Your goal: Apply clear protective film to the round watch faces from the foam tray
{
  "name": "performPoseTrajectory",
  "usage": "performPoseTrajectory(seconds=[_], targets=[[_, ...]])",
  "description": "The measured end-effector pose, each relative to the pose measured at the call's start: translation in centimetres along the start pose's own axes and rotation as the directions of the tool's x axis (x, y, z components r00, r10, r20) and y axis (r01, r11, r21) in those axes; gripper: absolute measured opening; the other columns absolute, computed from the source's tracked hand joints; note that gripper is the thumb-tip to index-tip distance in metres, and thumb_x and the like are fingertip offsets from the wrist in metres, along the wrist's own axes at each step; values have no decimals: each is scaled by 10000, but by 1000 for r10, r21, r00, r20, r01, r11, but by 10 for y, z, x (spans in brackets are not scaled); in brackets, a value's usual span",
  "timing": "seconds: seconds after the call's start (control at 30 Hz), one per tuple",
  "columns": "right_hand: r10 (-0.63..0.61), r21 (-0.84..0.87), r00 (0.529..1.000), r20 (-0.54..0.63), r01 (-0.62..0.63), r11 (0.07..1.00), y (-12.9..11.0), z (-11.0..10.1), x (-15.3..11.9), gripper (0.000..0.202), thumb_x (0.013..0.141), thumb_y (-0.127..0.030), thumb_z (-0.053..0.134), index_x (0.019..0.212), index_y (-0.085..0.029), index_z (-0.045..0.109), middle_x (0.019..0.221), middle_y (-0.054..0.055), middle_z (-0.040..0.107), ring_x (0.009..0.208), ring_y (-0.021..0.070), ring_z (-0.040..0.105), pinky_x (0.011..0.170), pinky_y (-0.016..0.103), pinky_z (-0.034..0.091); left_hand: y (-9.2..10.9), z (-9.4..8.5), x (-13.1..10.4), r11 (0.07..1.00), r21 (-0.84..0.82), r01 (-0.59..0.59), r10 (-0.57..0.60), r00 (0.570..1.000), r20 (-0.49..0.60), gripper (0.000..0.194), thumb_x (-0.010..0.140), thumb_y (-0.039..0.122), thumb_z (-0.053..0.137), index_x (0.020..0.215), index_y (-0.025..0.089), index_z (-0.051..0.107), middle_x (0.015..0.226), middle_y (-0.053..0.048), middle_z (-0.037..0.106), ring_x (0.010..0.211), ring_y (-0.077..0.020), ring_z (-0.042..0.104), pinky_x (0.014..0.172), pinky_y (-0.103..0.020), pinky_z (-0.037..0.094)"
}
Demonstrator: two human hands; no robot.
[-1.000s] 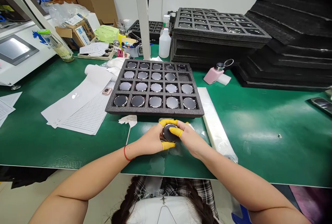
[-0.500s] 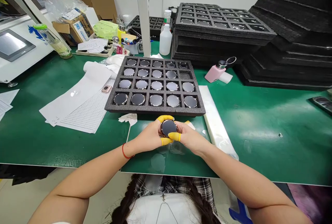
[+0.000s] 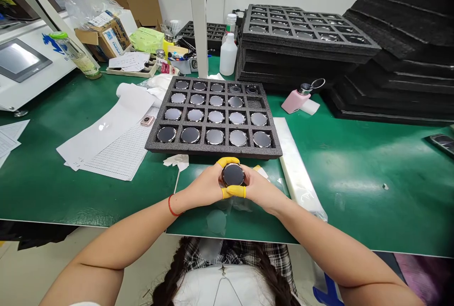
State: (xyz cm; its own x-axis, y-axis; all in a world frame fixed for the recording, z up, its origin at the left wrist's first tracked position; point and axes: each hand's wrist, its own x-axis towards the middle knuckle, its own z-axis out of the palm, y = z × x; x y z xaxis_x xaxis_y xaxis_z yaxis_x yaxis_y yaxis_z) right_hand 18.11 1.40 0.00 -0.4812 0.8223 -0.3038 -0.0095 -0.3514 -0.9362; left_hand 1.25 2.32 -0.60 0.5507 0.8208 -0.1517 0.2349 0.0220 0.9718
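Observation:
Between my two hands is a round watch case (image 3: pixel 233 174) with a dark glass face turned up toward me. My left hand (image 3: pixel 209 184) grips its left side, yellow finger cots on the thumb and a finger. From the right, my right hand (image 3: pixel 258 187) holds the same watch case, its yellow-covered thumb along the lower rim. Just beyond my hands lies a black foam tray (image 3: pixel 213 151) with round watch cases in nearly all its pockets. One pocket (image 3: pixel 256 103) at the right of its second row from the back holds no watch.
Papers (image 3: pixel 106 131) and a small pinkish square item (image 3: pixel 147 120) lie left of the tray. A white plastic-wrapped stack (image 3: pixel 298 173) runs along its right. Farther back stand a pink pump bottle (image 3: pixel 296 101), a white bottle (image 3: pixel 228 55) and stacked foam trays (image 3: pixel 283 60).
My right thumb has slid down off the glass to the lower rim of the watch case. Both hands still hold it in nearly the same place; the whole view has shifted slightly.

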Motion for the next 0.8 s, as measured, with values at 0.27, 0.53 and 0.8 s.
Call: performPoseTrajectory(seconds=[0.27, 0.53, 0.8], targets=[[62, 106, 998, 5, -62, 992, 0, -2, 1, 380, 677, -254, 698, 1040, -202, 597, 1026, 31, 641, 968, 194, 573, 870, 335, 447, -3, -1, 1, 998, -66, 0, -1, 1000, -19, 618, 713, 220, 711, 1253, 224, 412, 1130, -52, 612, 859, -156, 628, 743, -276, 532], [31, 83, 996, 78, -38, 996, -3, -5, -1, 346, 697, -219, 640, 1041, -214, 602, 1052, 19, 633, 946, 181, 552, 832, 312, 429, -3, -1, 0, 994, -108, 22, -22, 1000, 2, 641, 703, 212, 729, 1259, 233, 411, 1120, -45, 609, 877, -157, 622, 751, -278, 530], [2, 145, 987, -161, 21, 989, -3, -5, 0, 164, 690, -297, 627, 818, -201, 662, 856, 7, 643, 854, 168, 533, 843, 309, 384, 0, 7, -5, 1000, 9, -23, 24, 997, -68, 560, 739, 213, 696, 1237, 246, 443, 1054, -9, 627, 782, -121, 608, 703, -243, 527]])
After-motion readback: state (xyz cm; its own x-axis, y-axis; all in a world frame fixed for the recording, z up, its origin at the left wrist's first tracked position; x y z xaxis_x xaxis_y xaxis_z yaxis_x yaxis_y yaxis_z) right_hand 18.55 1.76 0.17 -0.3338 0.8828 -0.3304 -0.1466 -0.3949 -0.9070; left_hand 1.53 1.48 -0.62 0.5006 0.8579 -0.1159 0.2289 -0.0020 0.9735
